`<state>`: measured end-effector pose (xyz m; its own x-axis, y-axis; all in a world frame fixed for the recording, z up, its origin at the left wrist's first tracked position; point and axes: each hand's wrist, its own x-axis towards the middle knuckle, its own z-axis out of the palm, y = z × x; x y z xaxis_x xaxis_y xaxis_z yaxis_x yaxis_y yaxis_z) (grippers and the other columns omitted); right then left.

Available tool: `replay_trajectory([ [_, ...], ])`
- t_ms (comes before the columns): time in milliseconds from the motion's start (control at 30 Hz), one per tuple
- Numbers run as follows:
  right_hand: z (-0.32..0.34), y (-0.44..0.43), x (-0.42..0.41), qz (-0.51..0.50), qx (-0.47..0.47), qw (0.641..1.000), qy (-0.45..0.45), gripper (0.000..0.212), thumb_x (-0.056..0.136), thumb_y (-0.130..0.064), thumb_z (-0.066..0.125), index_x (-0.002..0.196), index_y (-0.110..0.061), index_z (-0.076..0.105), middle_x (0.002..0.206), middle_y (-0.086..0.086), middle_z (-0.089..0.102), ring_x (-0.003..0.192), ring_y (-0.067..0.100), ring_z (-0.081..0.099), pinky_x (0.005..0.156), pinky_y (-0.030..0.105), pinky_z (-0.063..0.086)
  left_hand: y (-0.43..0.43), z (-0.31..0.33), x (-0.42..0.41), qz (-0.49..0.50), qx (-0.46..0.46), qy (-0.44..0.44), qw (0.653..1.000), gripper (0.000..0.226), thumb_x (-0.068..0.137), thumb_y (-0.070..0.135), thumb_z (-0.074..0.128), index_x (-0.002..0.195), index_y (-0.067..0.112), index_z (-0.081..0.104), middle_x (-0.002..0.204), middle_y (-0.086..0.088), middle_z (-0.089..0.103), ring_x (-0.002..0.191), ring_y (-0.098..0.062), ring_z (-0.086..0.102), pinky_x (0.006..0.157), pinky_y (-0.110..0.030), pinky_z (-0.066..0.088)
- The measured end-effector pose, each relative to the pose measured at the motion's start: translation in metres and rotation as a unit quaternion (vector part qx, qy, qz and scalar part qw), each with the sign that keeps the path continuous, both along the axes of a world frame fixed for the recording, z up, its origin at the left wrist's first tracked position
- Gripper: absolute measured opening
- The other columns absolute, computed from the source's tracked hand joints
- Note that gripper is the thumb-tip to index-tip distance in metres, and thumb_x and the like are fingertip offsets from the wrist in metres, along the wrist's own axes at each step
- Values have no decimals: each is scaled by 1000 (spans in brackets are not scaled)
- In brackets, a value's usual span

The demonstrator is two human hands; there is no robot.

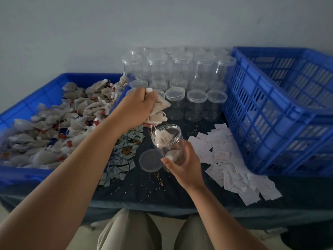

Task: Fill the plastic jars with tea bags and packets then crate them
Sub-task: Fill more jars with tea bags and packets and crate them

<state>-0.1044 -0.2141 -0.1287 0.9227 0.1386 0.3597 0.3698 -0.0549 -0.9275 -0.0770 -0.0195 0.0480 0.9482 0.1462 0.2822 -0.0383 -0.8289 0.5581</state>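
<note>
1. I sit at a packing station.
2. A blue tray (84, 76) at nine o'clock holds heaped tea bags (54, 121).
3. Identical clear jars (182, 69) stand in rows at twelve.
4. A slatted blue crate (270, 112) sits at two.

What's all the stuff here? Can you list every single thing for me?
tray: one, blue, left
tea bags: many, beige with red tags, heaped in the tray
jars: many, clear, in rows at the back
crate: one, blue, right
packets: many, bluish, on the cloth, middle
slips: many, white, on the cloth before the crate
lid: one, clear, flat on the cloth by the open jar
open jar: one, clear, tilted, a few tea bags inside
bunch: several tea bags, beige, above the open jar
cloth: one, dark blue, over the table
left hand: grips the bunch
right hand: holds the open jar
knees: two, beige trousers, bottom
</note>
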Motion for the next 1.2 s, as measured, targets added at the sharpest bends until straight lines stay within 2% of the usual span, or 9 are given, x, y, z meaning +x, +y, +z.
replay_trajectory([
  [267,3,0,-2,-12,0,1000,-11,72,74,-80,78,127,-33,61,116,-23,70,102,6,73,76,19,60,-5,-1,-2,-29,-29,-28,999,40,110,53,41,96,19,58,72,5,53,50,3,47,45,-13,36],
  [433,3,-1,-2,-6,-3,1000,-15,74,75,-79,78,128,-31,61,116,-23,70,103,5,73,77,16,58,-13,0,-2,-40,-32,-34,998,37,110,52,42,98,20,58,76,4,58,53,12,52,45,-9,37],
  [600,-1,-1,-1,-8,-6,1000,-18,64,77,-61,85,125,-24,63,114,-21,72,100,4,74,75,13,56,-18,-1,-2,-40,-31,-31,998,31,110,52,41,92,29,53,75,8,56,55,17,52,47,-6,36],
  [700,0,-1,-1,-18,-8,999,-26,66,77,-67,83,123,-23,64,110,-16,72,98,8,74,74,16,57,-19,-1,-2,-43,-42,-30,998,29,109,53,42,92,32,54,78,8,59,59,18,53,49,-9,39],
  [800,1,-1,-2,-19,7,999,-33,73,77,-75,79,123,-21,64,110,-13,73,98,10,75,75,19,59,-16,1,-2,-48,-44,-18,998,29,108,55,43,93,34,55,81,11,62,63,15,57,56,-20,39],
  [933,-1,-1,0,-25,-2,999,-37,67,78,-64,84,124,-20,64,111,-14,73,100,11,74,78,20,59,-11,3,0,-49,-16,6,999,35,108,55,43,90,29,58,72,9,61,56,8,56,55,-24,37],
  [1033,2,-1,-1,-30,-13,998,-47,57,78,-62,83,121,-30,63,111,-19,71,100,9,73,79,21,59,-8,3,-1,-69,-57,12,996,33,106,53,50,91,29,67,64,17,69,54,9,59,50,-13,41],
  [1100,4,0,-2,-20,-9,998,-60,50,80,-62,83,118,-39,60,110,-23,70,98,8,73,77,18,58,-6,3,-3,-84,-57,-7,995,34,102,54,59,79,30,67,56,23,62,50,7,55,48,-7,39],
  [1200,4,-1,-2,-32,-24,997,-64,44,79,-58,83,112,-43,58,103,-24,68,86,7,70,68,12,52,-2,5,-4,-118,-10,27,993,44,93,61,69,69,24,69,53,13,56,48,0,47,52,-18,40],
])
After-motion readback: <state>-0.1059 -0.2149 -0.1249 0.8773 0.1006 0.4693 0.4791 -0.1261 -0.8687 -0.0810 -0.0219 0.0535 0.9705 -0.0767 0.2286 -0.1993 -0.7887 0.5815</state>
